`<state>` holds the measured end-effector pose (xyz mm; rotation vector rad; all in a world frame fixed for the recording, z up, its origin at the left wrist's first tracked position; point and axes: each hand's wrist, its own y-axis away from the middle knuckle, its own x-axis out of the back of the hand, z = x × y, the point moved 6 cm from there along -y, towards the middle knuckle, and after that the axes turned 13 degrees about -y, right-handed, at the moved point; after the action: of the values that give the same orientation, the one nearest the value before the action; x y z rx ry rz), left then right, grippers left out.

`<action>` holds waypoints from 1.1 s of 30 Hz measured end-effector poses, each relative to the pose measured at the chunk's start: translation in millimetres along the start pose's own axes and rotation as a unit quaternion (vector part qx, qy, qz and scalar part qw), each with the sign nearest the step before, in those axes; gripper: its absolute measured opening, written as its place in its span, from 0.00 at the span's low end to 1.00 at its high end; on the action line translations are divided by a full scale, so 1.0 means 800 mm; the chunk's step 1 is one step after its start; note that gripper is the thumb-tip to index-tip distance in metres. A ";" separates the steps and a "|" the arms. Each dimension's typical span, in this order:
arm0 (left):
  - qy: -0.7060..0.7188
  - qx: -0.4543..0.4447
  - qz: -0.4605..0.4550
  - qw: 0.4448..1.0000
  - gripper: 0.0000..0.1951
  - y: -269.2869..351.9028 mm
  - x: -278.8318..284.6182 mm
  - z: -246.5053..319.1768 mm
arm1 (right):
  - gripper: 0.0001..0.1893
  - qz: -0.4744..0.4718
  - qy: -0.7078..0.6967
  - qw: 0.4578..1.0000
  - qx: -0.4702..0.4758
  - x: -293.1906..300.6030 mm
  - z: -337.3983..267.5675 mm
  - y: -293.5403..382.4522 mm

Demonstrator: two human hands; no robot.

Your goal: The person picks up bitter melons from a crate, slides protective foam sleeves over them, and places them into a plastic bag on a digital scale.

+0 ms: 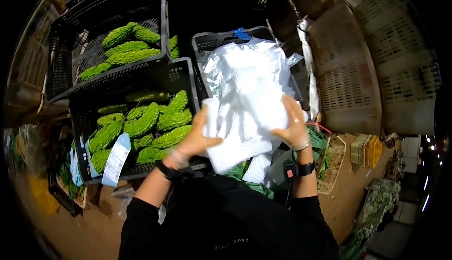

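My left hand (195, 138) grips the left edge of a bundle of white foam net sleeves (235, 147), its thumb pointing inward. At the right side of the bundle, my right hand (293, 126) holds on with its fingers stretched upward and its thumb in front. The netting is overexposed and partly blurred. Behind it a clear plastic bag (247, 51) lies over a black plastic crate (203, 41). To the left, green bitter melons (144, 120) lie in a black crate (192, 83) with a blue-and-white paper label (117, 157) on its near side.
Another black crate (60, 60) with several bitter melons (130, 50) sits farther back on the left. Tall slotted plastic crates (346, 76) stand at the right. Green sacking (259, 189) hangs near my body. Yellow crates (373, 150) rest on the brown floor (106, 224) farther right.
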<state>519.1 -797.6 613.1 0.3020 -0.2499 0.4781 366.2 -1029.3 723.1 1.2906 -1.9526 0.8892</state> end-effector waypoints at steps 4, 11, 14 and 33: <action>-0.075 -0.050 0.034 0.995 0.56 -0.048 -0.117 0.040 | 0.51 -0.079 0.157 0.980 -0.096 -0.073 0.069 0.001; -0.132 -0.029 0.013 0.991 0.55 -0.141 -0.153 0.043 | 0.46 0.031 0.186 0.982 -0.019 -0.043 0.153 -0.075; -0.124 -0.023 0.039 0.991 0.55 -0.114 -0.138 0.034 | 0.46 0.041 0.175 0.984 -0.007 -0.055 0.155 -0.054; -0.088 -0.035 0.069 0.993 0.26 0.054 -0.068 0.046 | 0.36 -0.049 0.170 0.971 -0.160 0.047 -0.022 -0.009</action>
<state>445.4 -795.6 640.2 0.2593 -0.4603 0.5780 363.2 -1036.7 764.2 0.9675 -1.6643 0.6617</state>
